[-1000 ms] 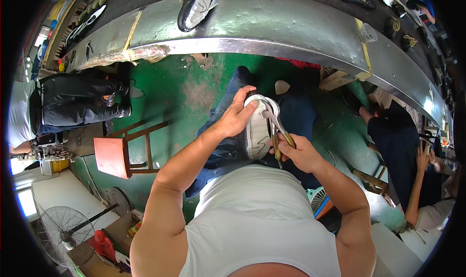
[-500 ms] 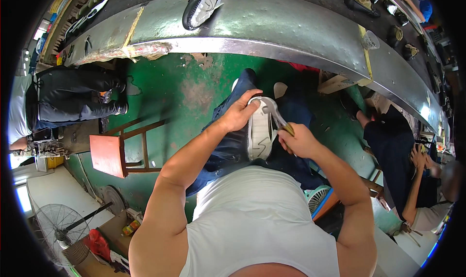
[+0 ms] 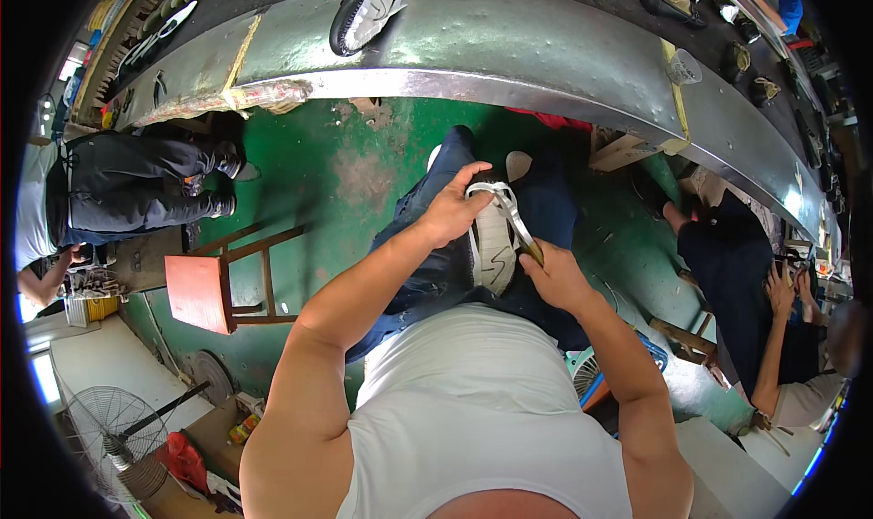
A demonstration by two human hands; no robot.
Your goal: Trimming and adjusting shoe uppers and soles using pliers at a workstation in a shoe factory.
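Observation:
A shoe upper on a last (image 3: 494, 251) lies sole-up across my lap, its pale underside marked with a dark wavy line. My left hand (image 3: 452, 214) is closed round its far end, thumb pressed on the edge. In my right hand (image 3: 556, 277) are metal pincers (image 3: 515, 224), gripped by the handles. Their curved head rests at the rim of the shoe's far end, close to my left thumb. Whether the jaws pinch any material is too small to tell.
A metal-edged bench (image 3: 546, 55) curves across the far side, with another lasted shoe (image 3: 370, 12) on it. To the left stands a reddish stool (image 3: 200, 292); a wire-cage fan (image 3: 114, 433) is at lower left. One person (image 3: 136, 187) stands left, another (image 3: 737, 274) sits right.
The pincers have swung steeper, and my right hand has turned slightly with them. My left hand keeps its hold on the shoe. The whole view has shifted slightly.

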